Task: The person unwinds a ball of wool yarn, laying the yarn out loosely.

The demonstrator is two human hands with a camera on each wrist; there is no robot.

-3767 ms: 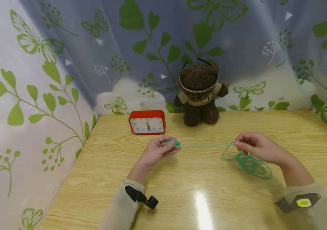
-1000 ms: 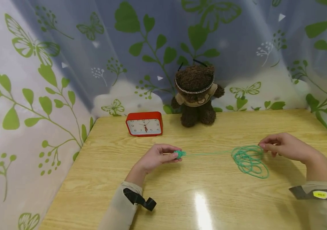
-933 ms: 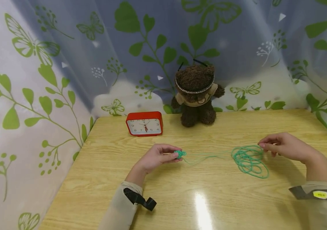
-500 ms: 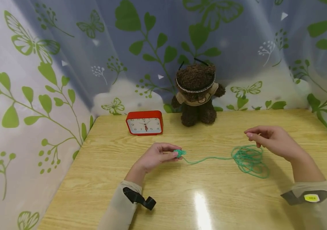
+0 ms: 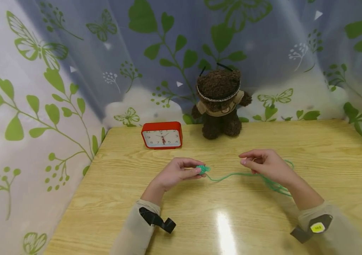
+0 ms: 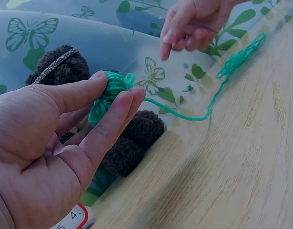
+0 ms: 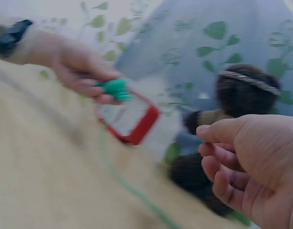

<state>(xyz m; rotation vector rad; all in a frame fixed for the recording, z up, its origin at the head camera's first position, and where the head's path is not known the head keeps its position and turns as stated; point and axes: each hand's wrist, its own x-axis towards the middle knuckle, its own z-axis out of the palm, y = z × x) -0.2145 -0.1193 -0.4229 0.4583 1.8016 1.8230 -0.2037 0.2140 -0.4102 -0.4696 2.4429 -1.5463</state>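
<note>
My left hand [image 5: 177,173] pinches a small wound bundle of green yarn [image 6: 109,93] between thumb and fingers, a little loop sticking out at its tip. From the bundle a slack strand [image 5: 228,177] runs right across the table to a loose heap of the same yarn [image 6: 241,56]. In the head view my right hand [image 5: 268,165] is above the strand and covers much of the heap. Its fingers are loosely bent with nothing between them, as the right wrist view also shows. That view is blurred.
A red alarm clock [image 5: 162,136] stands behind my left hand. To its right, against the patterned curtain [image 5: 168,42], is a brown plush bear [image 5: 219,102] with a headband. Everything rests on a light wooden table [image 5: 181,219].
The right hand held yarn earlier, was at the heap's right edge a second ago, and has let go and moved left. The strand, taut before, now sags; the left hand keeps its hold.
</note>
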